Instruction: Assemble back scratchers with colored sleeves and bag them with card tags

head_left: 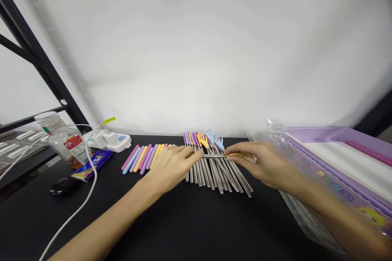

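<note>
Between my two hands lies one back scratcher with a metal rod (214, 156), held level. My left hand (173, 167) is closed around the rod's left end, its fingers partly hiding it. My right hand (265, 163) pinches the yellow head end, which its fingers partly cover. Beneath and behind the rod, many metal back scratchers (211, 171) are spread side by side, with pink, purple, yellow and blue hand-shaped heads toward the wall. Left of them is a row of pastel handle tubes (143, 159), some hidden behind my left hand.
The black table (196, 224) meets a white wall. At left are a clear plastic jar (64, 142), a blue snack packet (94, 163), a black mouse (63, 186), a power strip (114, 142) and a white cable (92, 187). A purple box (318, 132) and clear plastic wrap (303, 212) sit right.
</note>
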Available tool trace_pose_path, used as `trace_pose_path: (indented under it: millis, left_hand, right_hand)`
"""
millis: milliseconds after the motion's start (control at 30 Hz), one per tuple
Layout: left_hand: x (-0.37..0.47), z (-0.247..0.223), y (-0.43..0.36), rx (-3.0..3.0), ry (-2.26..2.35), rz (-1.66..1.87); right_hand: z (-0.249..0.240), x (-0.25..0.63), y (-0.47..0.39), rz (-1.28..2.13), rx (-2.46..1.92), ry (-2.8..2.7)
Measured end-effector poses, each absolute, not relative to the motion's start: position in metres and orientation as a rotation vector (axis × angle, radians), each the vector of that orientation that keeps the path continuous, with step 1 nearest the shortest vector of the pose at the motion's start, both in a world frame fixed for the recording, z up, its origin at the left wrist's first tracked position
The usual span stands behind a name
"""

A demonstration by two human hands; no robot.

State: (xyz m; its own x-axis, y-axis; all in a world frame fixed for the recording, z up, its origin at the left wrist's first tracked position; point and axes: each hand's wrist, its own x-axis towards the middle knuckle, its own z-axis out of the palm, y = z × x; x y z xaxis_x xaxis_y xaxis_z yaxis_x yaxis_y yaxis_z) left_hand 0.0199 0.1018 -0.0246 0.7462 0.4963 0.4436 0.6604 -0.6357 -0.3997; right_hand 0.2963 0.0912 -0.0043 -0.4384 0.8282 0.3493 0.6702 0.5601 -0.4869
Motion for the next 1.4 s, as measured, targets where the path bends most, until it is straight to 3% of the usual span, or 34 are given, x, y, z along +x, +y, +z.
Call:
trace_pose_path:
  millis: [133,267,567,767,967,1233,1400]
  left_hand:
    - [0.016,-0.015,0.109,-2.338,-1.019,-0.406]
    - [0.036,-0.006,0.110,-2.318,-0.963,-0.356]
    - [0.005,0.012,0.126,-2.295,-0.937,-0.275]
    - [0.032,0.012,0.119,-2.313,-0.944,-0.366]
    - [-0.025,0.024,0.131,-2.156,-1.194,-0.336]
    - [-0.001,0.030,0.130,-2.166,-1.125,-0.427]
    - [-0.032,0.037,0.139,-2.070,-1.165,-0.425]
  right_hand:
    - [-0.004,0.305,0.096,-0.182,-1.302,-2.337]
    - [-0.006,0.287,0.099,-0.350,-1.360,-2.445]
    - [0.013,0.305,0.104,-0.493,-1.519,-2.371]
    - [0.017,0.281,0.110,-0.533,-1.582,-2.350]
    - [0.029,0.336,0.112,-0.655,-1.911,-2.154]
    - [0.023,0.320,0.110,-0.518,-1.839,-2.106]
    - [0.036,0.350,0.107,-0.547,-1.952,-2.058]
